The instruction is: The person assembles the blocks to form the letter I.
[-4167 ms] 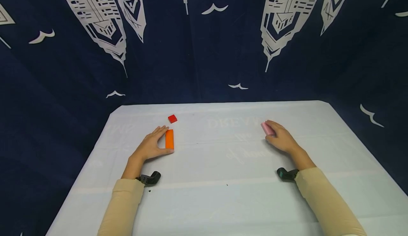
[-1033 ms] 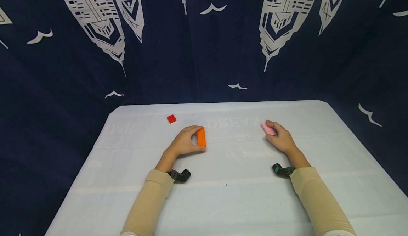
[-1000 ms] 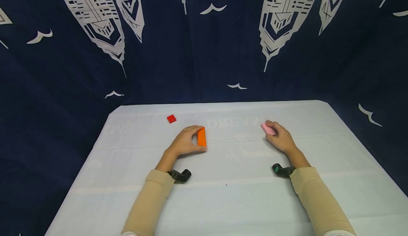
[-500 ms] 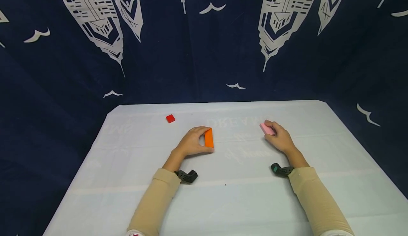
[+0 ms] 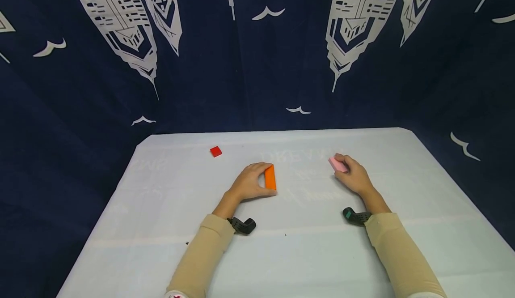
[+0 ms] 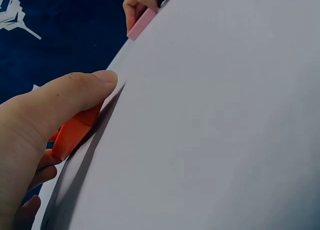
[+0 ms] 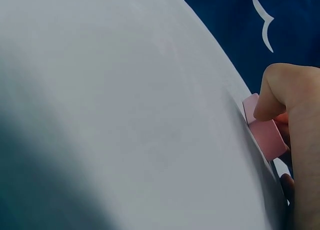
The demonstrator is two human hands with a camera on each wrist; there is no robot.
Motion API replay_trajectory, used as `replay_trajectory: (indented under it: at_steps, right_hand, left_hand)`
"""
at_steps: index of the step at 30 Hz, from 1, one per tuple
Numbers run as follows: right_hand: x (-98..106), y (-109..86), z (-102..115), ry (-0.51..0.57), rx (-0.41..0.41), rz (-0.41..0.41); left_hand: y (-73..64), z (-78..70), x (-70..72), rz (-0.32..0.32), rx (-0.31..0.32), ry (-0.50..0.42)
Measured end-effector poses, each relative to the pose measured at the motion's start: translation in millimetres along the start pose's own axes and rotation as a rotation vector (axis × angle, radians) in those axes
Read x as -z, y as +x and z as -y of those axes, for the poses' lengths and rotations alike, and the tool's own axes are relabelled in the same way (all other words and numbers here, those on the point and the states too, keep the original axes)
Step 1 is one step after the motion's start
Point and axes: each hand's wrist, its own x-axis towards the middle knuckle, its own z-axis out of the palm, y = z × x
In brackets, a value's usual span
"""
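Near the middle of the white table, my left hand grips an orange block by its two ends, thumb at the near end and fingers at the far end. In the left wrist view the orange block shows under the thumb, with a shadow on the table beside it. Farther right, my right hand pinches a pink block between thumb and fingers. The right wrist view shows the pink block low at the tabletop, partly covered by the thumb.
A small red block lies toward the back left of the white table. Behind the table hangs a dark blue cloth with white building and bird prints. Black wrist cameras are worn on both wrists.
My left hand has moved right with the orange block, from near the red block toward the middle of the table. My right hand with the pink block has stayed about where it was.
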Motion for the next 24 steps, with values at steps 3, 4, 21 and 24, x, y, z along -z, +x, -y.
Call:
replay_trajectory:
  at_steps: [3, 4, 21, 24]
  right_hand:
    - [0, 0.1, 0, 0.004, 0.005, -0.005]
    - [0, 0.0, 0, 0.002, 0.01, -0.004]
    - [3, -3.7, 3, 0.01, -0.003, -0.022]
    - [3, -4.9, 3, 0.016, -0.02, -0.032]
  left_hand:
    - [1.2, -0.4, -1.2, -0.005, 0.001, 0.009]
    - [1.3, -0.5, -1.4, -0.007, 0.002, 0.009]
    - [0.5, 4.8, -11.9, -0.051, -0.044, 0.006]
    - [1.1, 5.4, -10.4, -0.062, -0.053, -0.012]
